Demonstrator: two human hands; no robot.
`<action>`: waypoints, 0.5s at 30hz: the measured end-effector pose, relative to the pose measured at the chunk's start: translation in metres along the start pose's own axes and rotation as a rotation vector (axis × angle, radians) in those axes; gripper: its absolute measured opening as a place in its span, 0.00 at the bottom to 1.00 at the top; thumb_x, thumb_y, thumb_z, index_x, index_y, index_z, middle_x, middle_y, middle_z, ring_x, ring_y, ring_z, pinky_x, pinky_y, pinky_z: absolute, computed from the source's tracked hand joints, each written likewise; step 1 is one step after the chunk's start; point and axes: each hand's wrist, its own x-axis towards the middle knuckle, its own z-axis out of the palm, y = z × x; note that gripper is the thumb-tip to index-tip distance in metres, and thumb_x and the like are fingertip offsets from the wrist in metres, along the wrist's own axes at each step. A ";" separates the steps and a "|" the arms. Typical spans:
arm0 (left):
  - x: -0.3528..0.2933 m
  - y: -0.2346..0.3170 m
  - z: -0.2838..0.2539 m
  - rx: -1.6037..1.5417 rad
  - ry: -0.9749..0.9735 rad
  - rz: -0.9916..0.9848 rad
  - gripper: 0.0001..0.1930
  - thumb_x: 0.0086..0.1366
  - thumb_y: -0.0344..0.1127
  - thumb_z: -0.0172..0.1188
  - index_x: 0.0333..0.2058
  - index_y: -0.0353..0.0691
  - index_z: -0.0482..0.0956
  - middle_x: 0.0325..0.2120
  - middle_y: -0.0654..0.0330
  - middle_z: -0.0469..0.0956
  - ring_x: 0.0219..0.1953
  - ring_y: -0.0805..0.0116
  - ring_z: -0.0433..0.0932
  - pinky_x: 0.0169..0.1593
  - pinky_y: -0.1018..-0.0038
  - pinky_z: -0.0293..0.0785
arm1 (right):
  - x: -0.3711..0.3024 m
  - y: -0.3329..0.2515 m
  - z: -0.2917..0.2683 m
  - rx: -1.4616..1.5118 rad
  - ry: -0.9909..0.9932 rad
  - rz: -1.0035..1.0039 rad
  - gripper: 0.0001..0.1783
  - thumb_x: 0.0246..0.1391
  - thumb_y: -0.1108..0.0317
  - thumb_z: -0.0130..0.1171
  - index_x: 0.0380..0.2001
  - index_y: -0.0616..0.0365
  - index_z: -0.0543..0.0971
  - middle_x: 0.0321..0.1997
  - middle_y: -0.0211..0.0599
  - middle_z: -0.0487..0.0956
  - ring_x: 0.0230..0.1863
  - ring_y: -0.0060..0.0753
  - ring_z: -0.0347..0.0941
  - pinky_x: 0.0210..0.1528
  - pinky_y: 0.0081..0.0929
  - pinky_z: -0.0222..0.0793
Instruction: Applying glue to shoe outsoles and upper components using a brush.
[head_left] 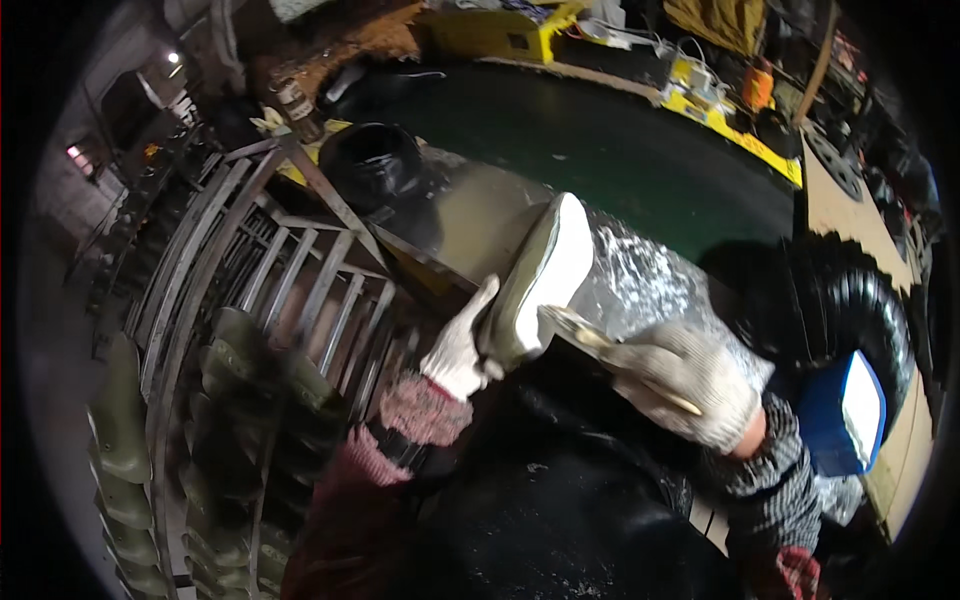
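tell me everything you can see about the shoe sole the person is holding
The shoe sole is pale, off-white with a greyish-green rim, looking like moulded rubber. It is tilted up on edge, toe end pointing away. The gloved left hand grips its near end; a brush in the gloved right hand meets its lower edge.

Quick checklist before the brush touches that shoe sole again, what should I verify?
1. Left hand grips the sole: ok, grip at its lower end.
2. Right hand holds the brush: ok.
3. Brush tip at the sole: ok, right beside its edge.
4. Both gloves on: ok.
5. Glue on the brush: cannot tell.
6. Rack clear of the hands: ok, off to the left.
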 end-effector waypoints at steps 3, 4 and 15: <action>0.067 0.044 -0.028 0.002 -0.049 0.196 0.18 0.68 0.49 0.53 0.49 0.43 0.74 0.40 0.56 0.78 0.35 0.66 0.79 0.29 0.76 0.79 | -0.019 -0.001 -0.003 -0.030 0.077 0.166 0.18 0.48 0.73 0.66 0.44 0.59 0.79 0.34 0.40 0.78 0.30 0.40 0.76 0.31 0.30 0.72; 0.099 0.054 -0.047 -0.013 0.099 0.416 0.17 0.68 0.45 0.54 0.49 0.41 0.73 0.44 0.54 0.76 0.42 0.62 0.77 0.38 0.72 0.81 | -0.025 -0.003 -0.001 -0.024 0.077 0.221 0.18 0.47 0.73 0.67 0.44 0.58 0.80 0.34 0.40 0.78 0.30 0.39 0.76 0.31 0.30 0.72; 0.064 0.275 -0.009 1.972 1.024 1.350 0.25 0.58 0.43 0.61 0.52 0.38 0.73 0.46 0.44 0.76 0.51 0.47 0.74 0.58 0.61 0.68 | -0.118 -0.002 0.006 0.286 0.368 0.937 0.12 0.47 0.73 0.65 0.38 0.59 0.81 0.35 0.41 0.81 0.35 0.39 0.78 0.40 0.32 0.73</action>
